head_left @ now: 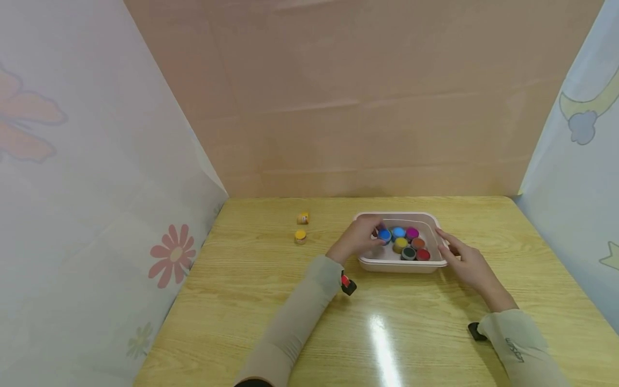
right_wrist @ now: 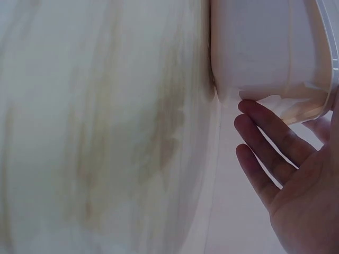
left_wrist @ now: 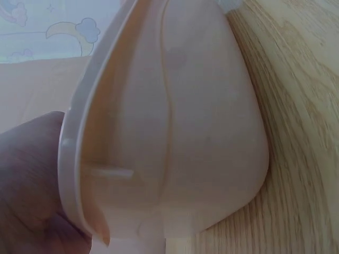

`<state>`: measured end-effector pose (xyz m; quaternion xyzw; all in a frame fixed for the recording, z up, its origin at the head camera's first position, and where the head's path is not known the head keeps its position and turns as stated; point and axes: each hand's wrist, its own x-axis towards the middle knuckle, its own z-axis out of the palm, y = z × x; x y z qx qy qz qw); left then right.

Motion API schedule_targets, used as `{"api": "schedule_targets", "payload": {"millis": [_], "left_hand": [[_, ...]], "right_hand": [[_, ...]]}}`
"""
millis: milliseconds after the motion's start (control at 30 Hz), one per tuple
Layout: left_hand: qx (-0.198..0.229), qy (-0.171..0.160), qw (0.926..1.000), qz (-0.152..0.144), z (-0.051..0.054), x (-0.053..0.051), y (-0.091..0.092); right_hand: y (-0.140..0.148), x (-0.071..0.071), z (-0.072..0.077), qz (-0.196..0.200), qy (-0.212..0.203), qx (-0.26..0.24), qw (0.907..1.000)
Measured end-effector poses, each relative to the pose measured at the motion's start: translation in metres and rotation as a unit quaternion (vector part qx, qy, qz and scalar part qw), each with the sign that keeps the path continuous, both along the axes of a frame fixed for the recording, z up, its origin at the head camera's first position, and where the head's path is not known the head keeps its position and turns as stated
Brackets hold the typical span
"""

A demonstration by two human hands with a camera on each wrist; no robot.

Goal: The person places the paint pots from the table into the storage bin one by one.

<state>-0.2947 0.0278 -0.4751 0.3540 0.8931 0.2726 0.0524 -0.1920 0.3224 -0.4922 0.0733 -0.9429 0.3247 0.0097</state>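
A pale pink plastic tub (head_left: pixel 397 266) holds several small paint jars with coloured lids, among them a purple-lidded jar (head_left: pixel 412 233) and a red-lidded jar (head_left: pixel 423 255). My left hand (head_left: pixel 357 237) reaches over the tub's left rim and pinches a blue-lidded paint jar (head_left: pixel 384 236) between thumb and fingers. In the left wrist view that hand (left_wrist: pixel 32 185) is mostly behind the tub's rim, so its grip is hidden there. At the tub's right end, my right hand (head_left: pixel 468 264) touches the rim with extended fingers. The right wrist view shows those fingers (right_wrist: pixel 270 127) spread beside the outer wall.
Left of the tub, a yellow-lidded jar (head_left: pixel 300 236) stands upright on the wooden table (head_left: pixel 232 301). Behind it a second yellow jar (head_left: pixel 303 218) lies on its side. A brown paper wall (head_left: pixel 358 107) closes off the table's back edge, with printed sheets at both sides.
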Motion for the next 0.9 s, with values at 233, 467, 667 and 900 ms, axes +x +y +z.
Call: {"api": "schedule_targets", "payload": {"millis": [233,467,667,900], "left_hand": [[-0.025,0.014,0.9993,-0.023,-0.002,-0.002,0.008],[-0.04,0.018,0.9988,-0.02,0.003,0.001,0.013],[-0.073,0.025,0.997,-0.011,0.005,0.003,0.016],[-0.105,0.049,0.9933,0.007,0.003,0.004,0.021]], "right_hand": [[0.001,0.0,-0.001,-0.004,0.0,0.006,1.0],[0.001,-0.001,-0.002,0.001,0.007,0.002,1.0],[0.0,-0.001,-0.002,0.003,0.011,0.0,0.9999],[0.0,0.0,0.0,-0.001,0.009,0.001,1.0]]}}
